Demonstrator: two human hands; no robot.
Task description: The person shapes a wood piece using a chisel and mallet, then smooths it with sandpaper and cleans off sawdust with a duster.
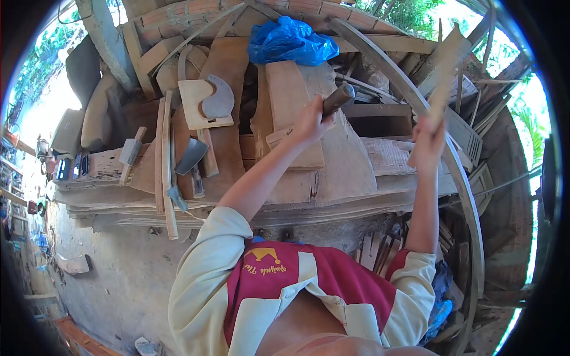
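Note:
My left hand (311, 123) is closed round a dark, round-ended tool handle (339, 98). It is above a light wooden board (295, 113) on the stacked planks. Whatever is at the handle's lower end is hidden by the fist. To the right, my right hand (428, 142) is raised and closed on a pale wooden club (444, 83), smeared by motion. The club points upward, apart from the dark handle.
An axe-like blade (192, 156), a pale cut-out piece with a curved notch (193, 98) and a small hammer (130, 151) lie on the left. A blue plastic bag (293, 41) sits at the back. A long curved beam (460, 172) arches past my right arm.

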